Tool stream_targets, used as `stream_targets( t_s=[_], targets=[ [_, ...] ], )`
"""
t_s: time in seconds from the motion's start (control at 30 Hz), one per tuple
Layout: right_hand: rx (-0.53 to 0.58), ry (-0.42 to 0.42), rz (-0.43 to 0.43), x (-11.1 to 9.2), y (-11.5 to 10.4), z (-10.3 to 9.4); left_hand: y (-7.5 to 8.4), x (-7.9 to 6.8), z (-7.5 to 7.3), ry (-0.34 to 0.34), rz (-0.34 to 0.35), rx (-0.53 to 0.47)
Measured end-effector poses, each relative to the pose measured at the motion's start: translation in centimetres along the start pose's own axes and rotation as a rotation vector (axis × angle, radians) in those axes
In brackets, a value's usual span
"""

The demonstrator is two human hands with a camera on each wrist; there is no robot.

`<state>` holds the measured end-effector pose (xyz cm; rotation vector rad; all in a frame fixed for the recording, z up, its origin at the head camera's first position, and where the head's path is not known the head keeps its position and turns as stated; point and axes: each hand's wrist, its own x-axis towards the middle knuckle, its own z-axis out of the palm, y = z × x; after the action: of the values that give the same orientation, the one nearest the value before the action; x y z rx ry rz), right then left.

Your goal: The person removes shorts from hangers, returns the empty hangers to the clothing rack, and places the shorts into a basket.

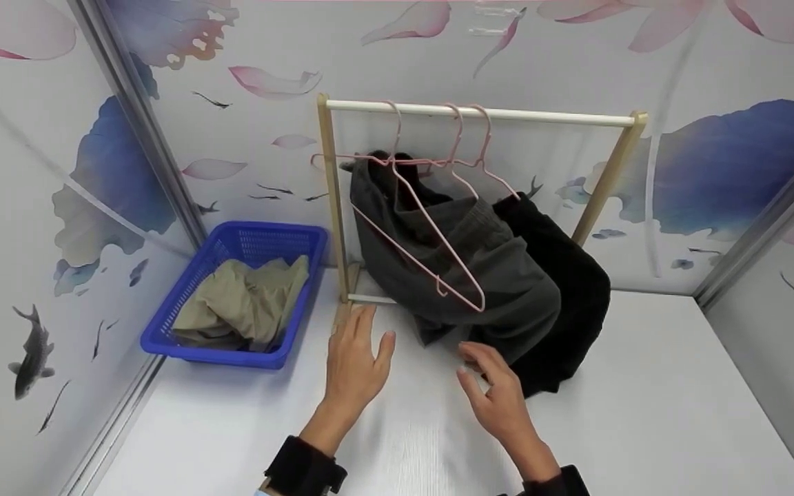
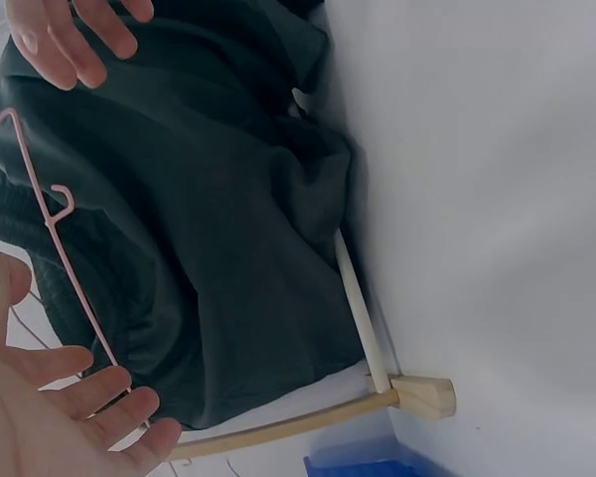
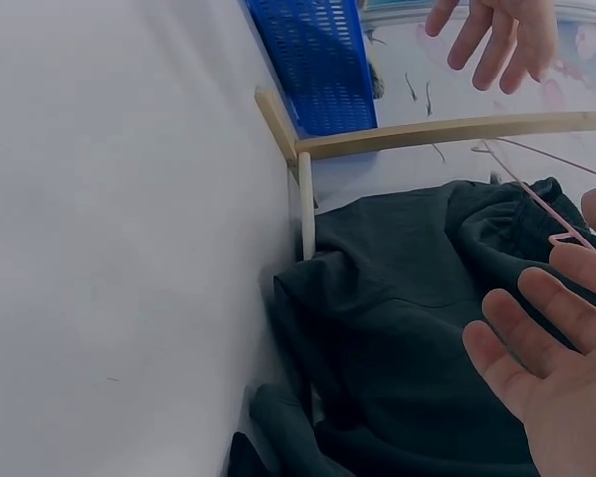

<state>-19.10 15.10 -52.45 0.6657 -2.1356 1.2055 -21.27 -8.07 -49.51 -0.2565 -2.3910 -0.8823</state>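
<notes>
The left hand [image 1: 357,362] and right hand [image 1: 500,398] had relaxed, empty fingers, the grey garment [image 1: 500,275] just beyond them behind a pink hanger [image 1: 441,281], which seemed best steadied before any tugging.

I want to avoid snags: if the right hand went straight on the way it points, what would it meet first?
Most likely the dark grey garment on the rack, just ahead of the right hand. Depth is unclear, so the pink hanger dangling in front might come first.
</notes>
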Motion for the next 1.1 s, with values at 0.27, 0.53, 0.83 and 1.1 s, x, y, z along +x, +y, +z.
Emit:
stream_targets(
  t_s=[0.27,0.53,0.83,1.1],
  targets=[
    [0.015,0.006,0.001,0.5,0.0,-0.5,1.6,0.0,0.2,-0.019,0.020,0.005],
    [0.011,0.031,0.016,1.2,-0.2,-1.3,2.4,0.3,0.5,0.000,0.072,0.028],
    [-0.004,0.065,-0.017,2.3,-0.2,-2.8,3.5,0.9,0.2,-0.050,0.084,0.008],
    [-0.006,0.088,-0.042,4.3,-0.4,-4.6,4.2,1.3,0.1,-0.078,0.093,0.015]
  ],
)
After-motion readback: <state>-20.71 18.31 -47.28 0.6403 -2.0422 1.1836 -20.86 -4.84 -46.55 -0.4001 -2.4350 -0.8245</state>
